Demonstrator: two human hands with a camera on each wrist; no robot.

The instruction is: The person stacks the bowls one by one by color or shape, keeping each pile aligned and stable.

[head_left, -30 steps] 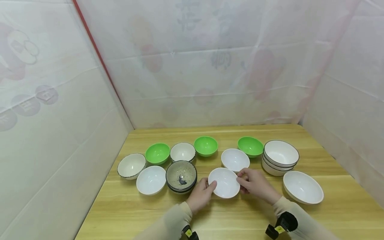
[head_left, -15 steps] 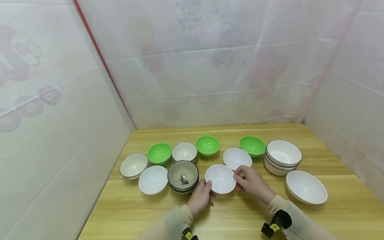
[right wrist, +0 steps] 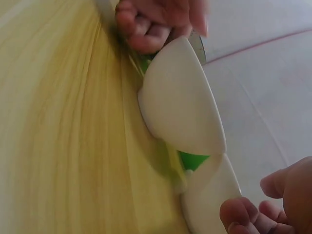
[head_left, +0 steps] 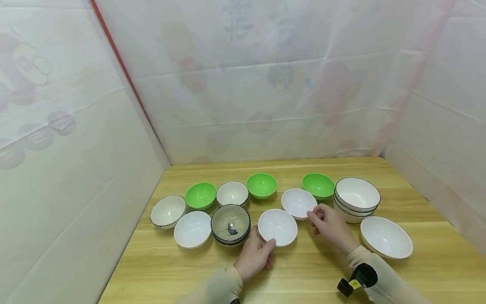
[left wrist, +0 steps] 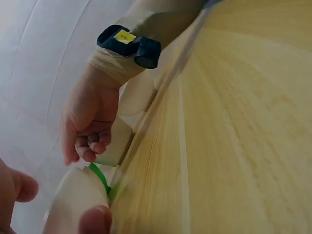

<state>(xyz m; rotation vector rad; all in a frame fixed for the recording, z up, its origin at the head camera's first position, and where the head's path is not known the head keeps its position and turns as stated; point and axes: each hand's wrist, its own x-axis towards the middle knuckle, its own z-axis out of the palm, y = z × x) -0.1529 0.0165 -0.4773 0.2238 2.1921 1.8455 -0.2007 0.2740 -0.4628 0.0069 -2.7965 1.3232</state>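
My count on tabletop (head_left: pixel 303 278): three green bowls (head_left: pixel 200 195), (head_left: pixel 261 185), (head_left: pixel 318 185). Three small plain white bowls (head_left: pixel 192 228), (head_left: pixel 277 226), (head_left: pixel 298 203). Two dark-rimmed white bowls standing single (head_left: pixel 167 210), (head_left: pixel 232 193). One stack of speckled grey bowls (head_left: pixel 230 223), number in stack unclear. One stack of three large dark-rimmed white bowls (head_left: pixel 357 198). One large white bowl (head_left: pixel 386 237).

Your left hand (head_left: pixel 255 253) sits at the near-left rim of the middle bowl (head_left: pixel 277 226); your right hand (head_left: pixel 329 226) is right of it, apart. A second bowl (head_left: pixel 298 202) lies behind, between them. The patterned bowl (head_left: pixel 230 223) is left of the middle bowl, the stacked bowls (head_left: pixel 356 198) far right, on the table (head_left: pixel 303 274).
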